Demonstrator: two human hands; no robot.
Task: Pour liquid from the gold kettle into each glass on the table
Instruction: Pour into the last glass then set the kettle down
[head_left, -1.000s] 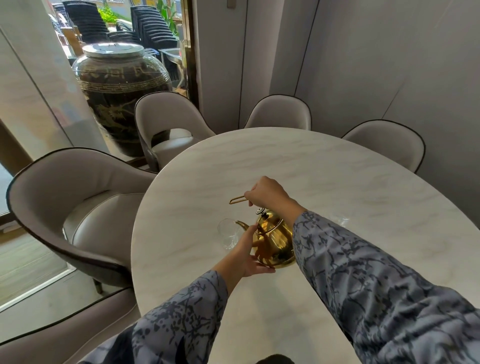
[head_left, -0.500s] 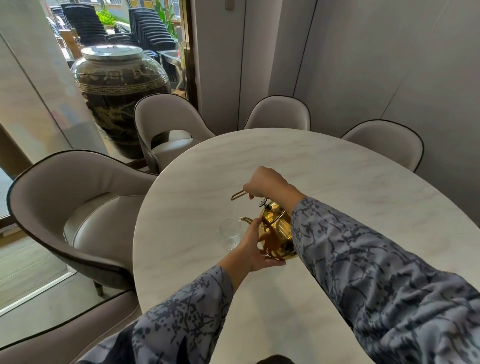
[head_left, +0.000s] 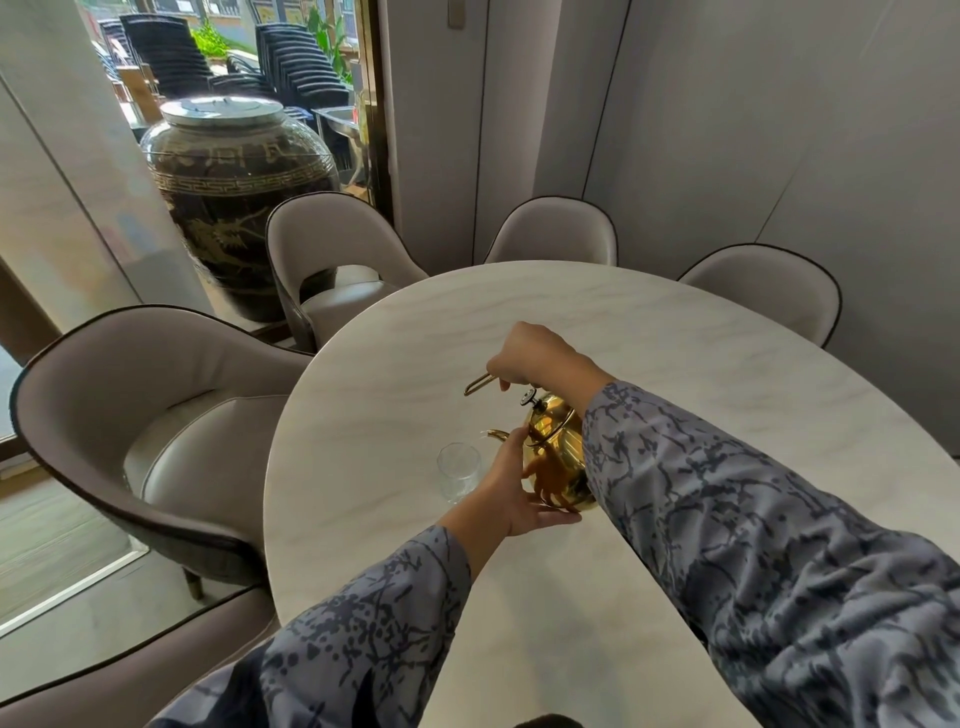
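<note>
**A:** Two hands are on the gold kettle (head_left: 558, 457) now. The right hand (head_left: 535, 356) is closed around the thin gold handle (head_left: 478, 383), which rises up and out to the left above the lid knob (head_left: 529, 398). The left hand (head_left: 511, 491) is half open, with palm and fingers flat against the near left side and bottom of the kettle body, to support it.

**B:** And where is the glass?

**A:** One clear glass (head_left: 458, 472) stands upright on the marble table (head_left: 675, 364), just to the left of the kettle, beside the left wrist. It looks empty, but it is transparent, so I cannot be sure. I see no other glass in this view; the sleeves (head_left: 779, 545) hide part of the table.

**B:** What is the relation that matters for the pour?

**A:** The spout (head_left: 496, 434). It points left, toward the glass, and its tip is above the far right part of the rim, or very near it. So the axis of the kettle, from body to spout, goes already in the direction of the glass. The kettle leans a little to the left. I see no stream of liquid.

**B:** Then what does the next move need?

**A:** I think more tilt toward the left, with the right hand lifting the handle and the left hand pushing under the base. The left hand is the nearer one to the glass, so it could knock it if it slides.
</note>
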